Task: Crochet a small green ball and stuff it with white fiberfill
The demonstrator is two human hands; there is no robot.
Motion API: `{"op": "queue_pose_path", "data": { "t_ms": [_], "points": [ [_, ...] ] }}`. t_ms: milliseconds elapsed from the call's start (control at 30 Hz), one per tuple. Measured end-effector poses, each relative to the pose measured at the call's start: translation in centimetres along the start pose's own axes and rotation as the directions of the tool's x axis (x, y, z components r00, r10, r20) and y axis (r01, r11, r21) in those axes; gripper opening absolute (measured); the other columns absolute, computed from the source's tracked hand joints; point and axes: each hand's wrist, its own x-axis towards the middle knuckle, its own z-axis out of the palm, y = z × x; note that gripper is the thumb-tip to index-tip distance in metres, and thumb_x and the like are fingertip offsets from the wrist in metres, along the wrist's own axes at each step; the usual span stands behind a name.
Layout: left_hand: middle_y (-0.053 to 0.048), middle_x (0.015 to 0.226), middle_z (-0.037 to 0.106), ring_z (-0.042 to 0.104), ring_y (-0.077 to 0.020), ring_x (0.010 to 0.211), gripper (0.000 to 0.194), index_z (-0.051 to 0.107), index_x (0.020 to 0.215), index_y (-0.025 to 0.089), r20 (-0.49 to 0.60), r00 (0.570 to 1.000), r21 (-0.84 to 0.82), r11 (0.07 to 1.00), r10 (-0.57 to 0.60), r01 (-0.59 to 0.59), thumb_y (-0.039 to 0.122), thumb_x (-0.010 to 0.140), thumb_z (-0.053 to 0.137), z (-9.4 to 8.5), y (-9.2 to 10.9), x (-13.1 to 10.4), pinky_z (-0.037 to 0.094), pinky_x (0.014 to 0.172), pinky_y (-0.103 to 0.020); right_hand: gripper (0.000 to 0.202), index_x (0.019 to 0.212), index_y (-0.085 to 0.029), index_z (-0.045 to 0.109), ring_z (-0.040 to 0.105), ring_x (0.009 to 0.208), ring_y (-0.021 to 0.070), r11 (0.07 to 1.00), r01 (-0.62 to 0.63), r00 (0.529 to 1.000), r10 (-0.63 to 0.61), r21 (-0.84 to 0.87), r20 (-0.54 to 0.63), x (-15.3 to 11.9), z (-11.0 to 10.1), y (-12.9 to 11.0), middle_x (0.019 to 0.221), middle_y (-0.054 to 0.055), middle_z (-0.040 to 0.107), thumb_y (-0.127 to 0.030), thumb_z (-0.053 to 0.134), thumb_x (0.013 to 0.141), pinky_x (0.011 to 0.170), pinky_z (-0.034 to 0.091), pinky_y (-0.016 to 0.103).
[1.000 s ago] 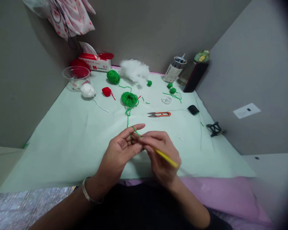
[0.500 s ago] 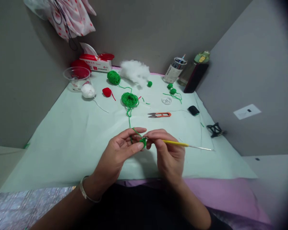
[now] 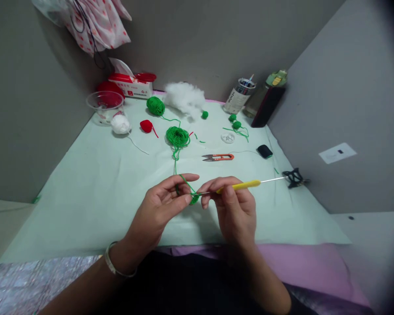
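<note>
Between thumb and fingers my left hand [image 3: 162,203] pinches a small green crochet piece [image 3: 194,199], while green yarn runs over its raised index finger. My right hand [image 3: 234,205] grips a crochet hook [image 3: 244,185] by its yellow handle. The hook's thin metal tip lies at the crochet piece, and its other metal end points right, tilted slightly up. From the left hand the yarn leads back to a loose coil of green yarn [image 3: 177,137]. Exactly how the hook tip sits in the stitches is too small to tell.
Orange thread snips [image 3: 218,157] lie beyond my hands. Farther back are a green yarn ball [image 3: 155,106], a red piece [image 3: 146,126], a white yarn ball [image 3: 121,124], white stuffing [image 3: 184,99], a can of pens [image 3: 239,96] and a bottle [image 3: 262,96]. A black stand [image 3: 294,177] is at right.
The hook's right end has swung upward, and its tip has dropped lower at the crochet piece. My right hand has shifted slightly right. The yarn now stretches straight from the left index finger to the piece.
</note>
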Motion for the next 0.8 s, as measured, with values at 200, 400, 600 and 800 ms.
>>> {"op": "queue_pose_path", "data": {
  "t_ms": [200, 400, 600, 800],
  "points": [
    [-0.001, 0.089, 0.065, 0.062, -0.0150, 0.088, 0.028, 0.082, 0.117, 0.027, -0.003, 1.000, 0.069, 0.997, 0.030, -0.030, 0.028, 0.090, 0.080, -0.2, -0.1, 0.0, 0.051, 0.083, -0.025, 0.022, 0.108, -0.024, 0.074, 0.072, 0.075, 0.0155, 0.959, 0.169, 0.985, -0.159, -0.227, 0.064, -0.8, -0.3, -0.7, 0.100, 0.004, 0.078, -0.021, 0.052, 0.108, 0.069, 0.061, 0.034],
    [0.000, 0.085, 0.065, 0.064, -0.0141, 0.085, 0.028, 0.081, 0.116, 0.024, -0.038, 0.997, 0.127, 0.990, 0.065, -0.059, 0.023, 0.088, 0.080, 0.1, -0.2, 0.1, 0.054, 0.082, -0.024, 0.023, 0.115, -0.022, 0.071, 0.075, 0.094, 0.0207, 0.803, 0.411, 0.911, -0.345, -0.432, 0.226, -1.1, -0.4, -0.6, 0.100, 0.007, 0.079, -0.015, 0.052, 0.106, 0.079, 0.061, 0.039],
    [0.002, 0.083, 0.066, 0.064, -0.0113, 0.083, 0.028, 0.081, 0.113, 0.025, -0.083, 0.990, 0.144, 0.984, 0.117, -0.105, 0.020, 0.086, 0.082, 0.3, -0.4, 0.1, 0.054, 0.082, -0.020, 0.022, 0.114, -0.020, 0.070, 0.076, 0.092, 0.0205, 0.720, 0.503, 0.864, -0.416, -0.479, 0.283, -0.7, -0.4, -0.9, 0.096, 0.008, 0.078, -0.019, 0.048, 0.108, 0.073, 0.064, 0.037],
    [0.001, 0.083, 0.067, 0.062, -0.0104, 0.078, 0.040, 0.078, 0.123, 0.024, -0.074, 0.996, -0.009, 0.998, 0.054, -0.055, 0.020, 0.084, 0.084, 0.7, -0.6, 0.1, 0.053, 0.076, -0.019, 0.032, 0.126, -0.027, 0.072, 0.075, 0.098, 0.0207, 0.471, 0.528, 0.837, -0.428, -0.706, 0.340, -1.9, -0.1, 0.3, 0.112, 0.006, 0.076, -0.012, 0.065, 0.099, 0.080, 0.066, 0.035]
  ]
}}
